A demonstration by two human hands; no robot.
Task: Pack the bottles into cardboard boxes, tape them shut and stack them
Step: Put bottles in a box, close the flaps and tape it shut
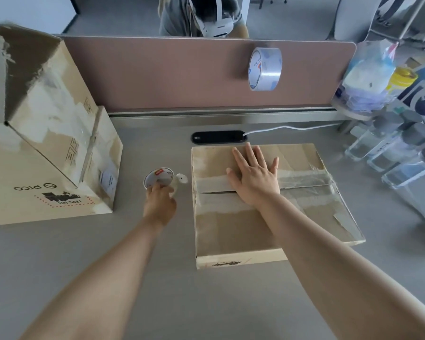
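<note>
The right hand [254, 179], flat and open-fingered, is pressing the brown cardboard box [231, 231] at three o'clock on the grey worktop [157, 278], its seam looking taped. The left hand [160, 202], grip curled, is holding a small white tape roll [158, 179] at the box's nine o'clock. Stacking is apparently remaining.

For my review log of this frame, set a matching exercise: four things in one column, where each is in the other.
Things:
1. right hand
2. left hand
3. big tape roll
4. bottles

Places:
A. in front of the divider
B. flat on the closed box
C. far right of the desk
D. gripping the small tape roll

Pairs: 1-B; 2-D; 3-A; 4-C
</note>
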